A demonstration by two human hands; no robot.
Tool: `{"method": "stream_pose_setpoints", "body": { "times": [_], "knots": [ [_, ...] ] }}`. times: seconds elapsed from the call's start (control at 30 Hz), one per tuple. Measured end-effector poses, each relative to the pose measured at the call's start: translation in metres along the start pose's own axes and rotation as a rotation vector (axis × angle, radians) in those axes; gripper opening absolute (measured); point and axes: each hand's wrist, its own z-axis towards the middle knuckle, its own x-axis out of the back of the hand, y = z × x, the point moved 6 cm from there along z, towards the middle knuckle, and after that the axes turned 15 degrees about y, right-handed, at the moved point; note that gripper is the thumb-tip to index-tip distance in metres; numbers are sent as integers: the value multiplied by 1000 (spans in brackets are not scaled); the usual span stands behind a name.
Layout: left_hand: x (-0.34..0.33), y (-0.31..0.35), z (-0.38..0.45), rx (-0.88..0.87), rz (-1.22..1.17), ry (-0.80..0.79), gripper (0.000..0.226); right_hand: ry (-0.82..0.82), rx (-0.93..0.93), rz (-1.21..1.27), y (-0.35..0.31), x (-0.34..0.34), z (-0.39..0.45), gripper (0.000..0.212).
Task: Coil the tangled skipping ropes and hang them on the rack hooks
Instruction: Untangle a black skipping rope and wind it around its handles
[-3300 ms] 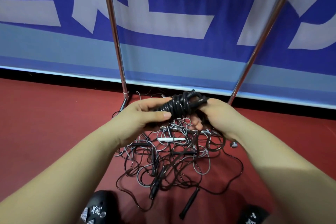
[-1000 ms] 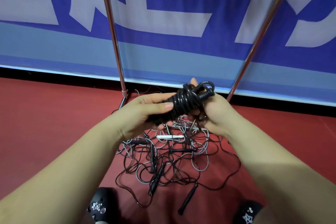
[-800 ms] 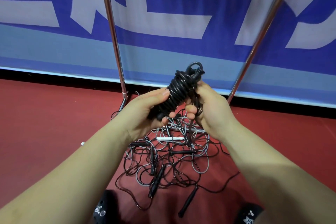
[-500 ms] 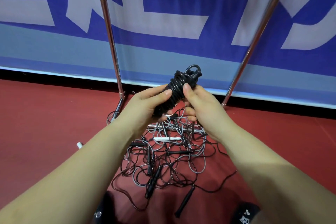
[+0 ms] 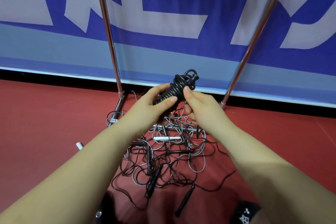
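Note:
A black skipping rope wound into a tight coil (image 5: 179, 85) is held up in front of me, tilted with a small loop at its upper right end. My left hand (image 5: 152, 106) grips the coil's lower part, thumb across it. My right hand (image 5: 198, 105) pinches the coil's upper part with thumb and fingers. Below on the red floor lies a tangled pile of black and grey ropes (image 5: 163, 158) with black handles and one white handle (image 5: 167, 138). Two chrome rack posts (image 5: 107, 29) (image 5: 254, 36) rise at either side; no hooks are in view.
The rack's chrome base bar (image 5: 174, 127) runs across the floor under the pile. A blue and white banner (image 5: 172, 14) stands behind the rack. A loose white handle (image 5: 79, 145) lies on the floor at left. My dark shoes (image 5: 245, 213) show at the bottom edge.
The coil has turned from lying across to pointing up and right. My right hand shifted from wrapping at the coil's end to pinching its upper side. The view drifted slightly.

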Motion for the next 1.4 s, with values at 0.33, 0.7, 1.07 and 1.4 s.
{"method": "stream_pose_setpoints", "body": {
  "times": [0.33,0.7,1.07,1.4],
  "knots": [
    [0,1,-4,-24,-2,-145,57,-165,-63,125,-4,-8,-6,37],
    [10,-10,10,181,-259,83,9,-253,-142,50,9,-3,-2,16],
    [36,-18,24,172,-238,328,20,-222,-82,-129,18,5,2,3],
    [51,-27,31,151,-268,469,25,81,-145,-83,23,24,14,30]
  ]
}}
